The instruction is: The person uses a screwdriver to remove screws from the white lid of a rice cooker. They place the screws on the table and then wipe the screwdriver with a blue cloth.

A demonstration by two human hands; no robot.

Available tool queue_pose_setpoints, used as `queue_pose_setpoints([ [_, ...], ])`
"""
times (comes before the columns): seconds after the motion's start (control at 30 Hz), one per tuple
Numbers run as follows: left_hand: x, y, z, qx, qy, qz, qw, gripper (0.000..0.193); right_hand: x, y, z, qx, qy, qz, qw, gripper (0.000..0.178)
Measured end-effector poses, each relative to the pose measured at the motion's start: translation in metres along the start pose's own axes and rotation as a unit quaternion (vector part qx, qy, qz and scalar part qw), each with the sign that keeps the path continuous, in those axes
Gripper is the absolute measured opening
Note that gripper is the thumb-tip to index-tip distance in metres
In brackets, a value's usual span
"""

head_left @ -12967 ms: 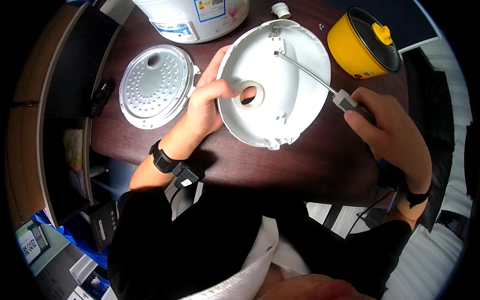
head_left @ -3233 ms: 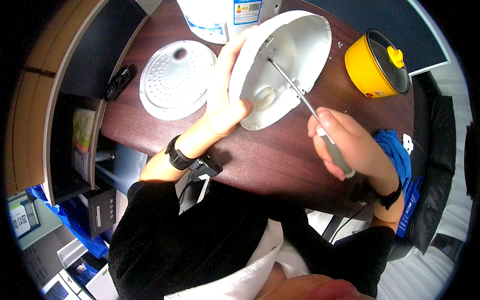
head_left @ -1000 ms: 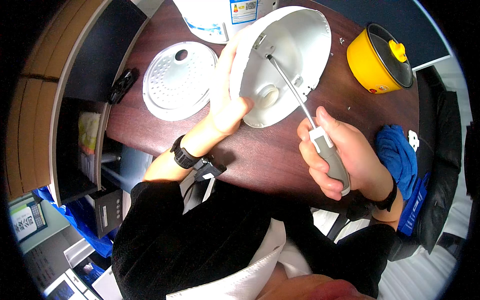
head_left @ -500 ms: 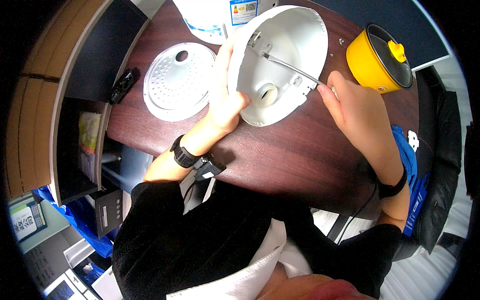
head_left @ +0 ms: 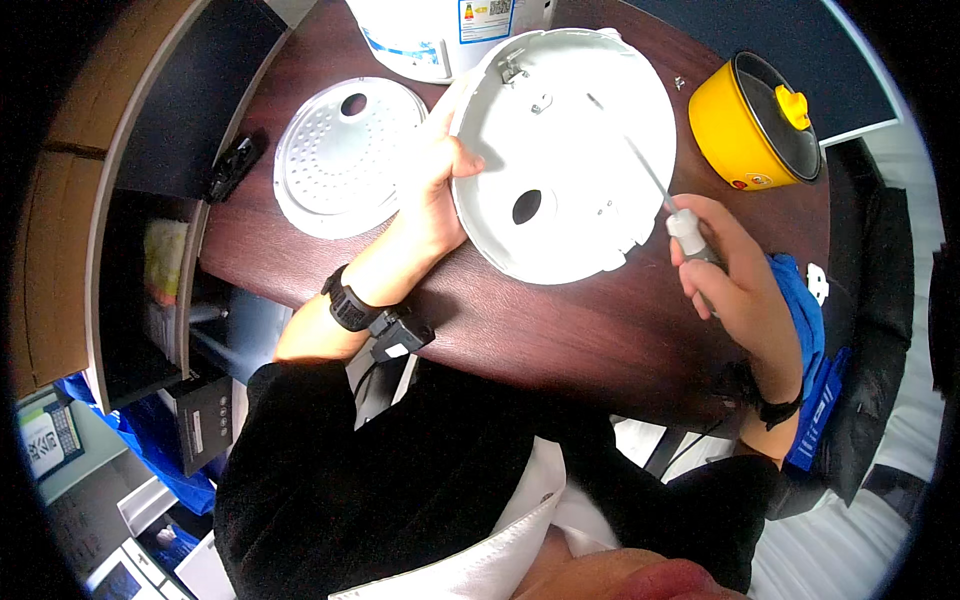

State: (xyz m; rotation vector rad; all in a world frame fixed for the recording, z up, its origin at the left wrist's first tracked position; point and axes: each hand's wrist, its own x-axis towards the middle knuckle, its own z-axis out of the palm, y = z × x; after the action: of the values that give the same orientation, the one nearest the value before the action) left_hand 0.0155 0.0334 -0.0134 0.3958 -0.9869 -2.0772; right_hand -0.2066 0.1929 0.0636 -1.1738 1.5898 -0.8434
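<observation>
My left hand (head_left: 437, 190) grips the left rim of a round white plastic cover (head_left: 570, 235), thumb inside and the other fingers hidden behind it. Its hollow side faces up, showing a dark oval hole, a small metal fitting near the top and notches along the edge. In my right hand (head_left: 738, 280) is a screwdriver (head_left: 686, 230) with a grey-white handle. Its thin shaft points up and left across the cover's inside; glare washes out part of it, and I cannot tell whether the tip touches.
A perforated white disc (head_left: 345, 160) lies left of the cover on the dark wooden table (head_left: 540, 335). Behind stands a white appliance body (head_left: 400, 50) with a label. A yellow pot (head_left: 735, 125) with a black lid is at the right, near small metal bits (head_left: 680, 83).
The cover has turned to face upward more. My right hand has moved down and right, drawing the screwdriver tip away from its earlier spot near the small fitting.
</observation>
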Motion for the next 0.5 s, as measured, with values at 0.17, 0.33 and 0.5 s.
queue_pose_setpoints([
  [0.17,0.000,-0.005,0.002,0.089,0.009,0.085,0.992,0.081,-0.009,-0.017,-0.004,-0.111,0.038,0.001,0.993,0.040],
  [0.33,-0.003,-0.001,0.005,0.139,0.027,0.117,0.983,0.081,-0.007,-0.015,0.001,-0.110,0.049,-0.076,0.990,0.036],
  [0.5,-0.001,-0.002,0.006,0.109,0.031,0.113,0.987,0.081,-0.006,-0.031,0.011,-0.095,0.053,-0.080,0.991,0.036],
])
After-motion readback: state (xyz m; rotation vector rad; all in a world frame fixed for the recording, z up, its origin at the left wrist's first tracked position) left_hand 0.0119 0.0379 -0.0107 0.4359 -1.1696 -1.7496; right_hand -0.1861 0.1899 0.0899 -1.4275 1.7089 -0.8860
